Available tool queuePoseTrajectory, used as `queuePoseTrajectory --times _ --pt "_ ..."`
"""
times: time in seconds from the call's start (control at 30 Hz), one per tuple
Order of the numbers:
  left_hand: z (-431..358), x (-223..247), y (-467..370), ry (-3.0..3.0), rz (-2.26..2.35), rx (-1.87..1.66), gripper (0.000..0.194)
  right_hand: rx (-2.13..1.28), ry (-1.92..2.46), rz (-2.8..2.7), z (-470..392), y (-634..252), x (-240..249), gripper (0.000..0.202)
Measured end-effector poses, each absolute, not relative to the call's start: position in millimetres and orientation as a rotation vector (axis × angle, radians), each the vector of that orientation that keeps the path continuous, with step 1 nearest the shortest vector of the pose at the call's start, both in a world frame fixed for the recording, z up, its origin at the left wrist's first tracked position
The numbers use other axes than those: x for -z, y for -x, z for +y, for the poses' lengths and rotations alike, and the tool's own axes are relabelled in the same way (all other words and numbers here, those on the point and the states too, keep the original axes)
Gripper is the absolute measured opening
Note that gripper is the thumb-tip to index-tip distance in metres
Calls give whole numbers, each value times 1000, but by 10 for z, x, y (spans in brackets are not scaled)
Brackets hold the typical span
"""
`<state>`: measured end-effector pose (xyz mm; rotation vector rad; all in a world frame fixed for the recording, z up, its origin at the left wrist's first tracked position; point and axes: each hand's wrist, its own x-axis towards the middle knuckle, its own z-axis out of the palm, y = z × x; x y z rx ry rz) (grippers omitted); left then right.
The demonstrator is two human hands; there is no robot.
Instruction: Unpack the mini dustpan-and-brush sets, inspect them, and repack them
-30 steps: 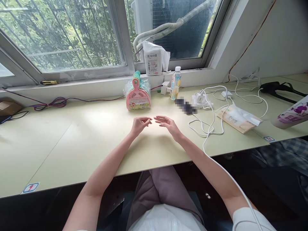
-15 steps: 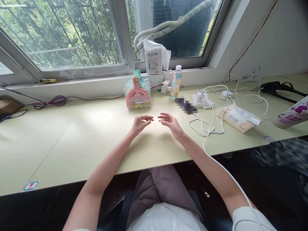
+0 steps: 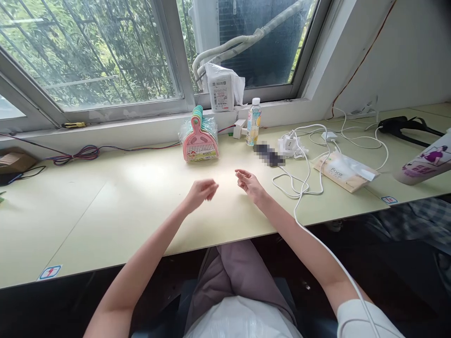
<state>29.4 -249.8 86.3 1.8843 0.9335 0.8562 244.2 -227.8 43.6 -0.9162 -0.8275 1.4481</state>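
Observation:
My left hand hovers over the pale table with its fingers curled in, slightly smeared by motion. Facing it across a small gap is my right hand, its fingers folded toward the thumb. I see nothing held in either hand. Beyond them, near the window ledge, stands a stack of small dustpans in clear plastic wrap, the front one pink with a printed label. The dustpans are apart from both hands. A dark blurred-out object lies to the right, joined to a white cable.
A drink bottle stands by the wall, near a white charger and tangled white cable. Right of these are a tissue pack and a patterned tumbler. A yellow cutter rests on the ledge. The cable crosses my right arm.
Both hands have curled their fingers in from a looser, open pose. The left hand has moved left and toward me, widening the gap. My view has shifted slightly.

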Motion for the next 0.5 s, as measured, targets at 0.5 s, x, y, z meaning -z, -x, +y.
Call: queuePoseTrajectory --times 0.5 --pt "-4232 1117 395 -1812 1608 285 72 -1565 776 -973 -2383 -2472 -501 28"
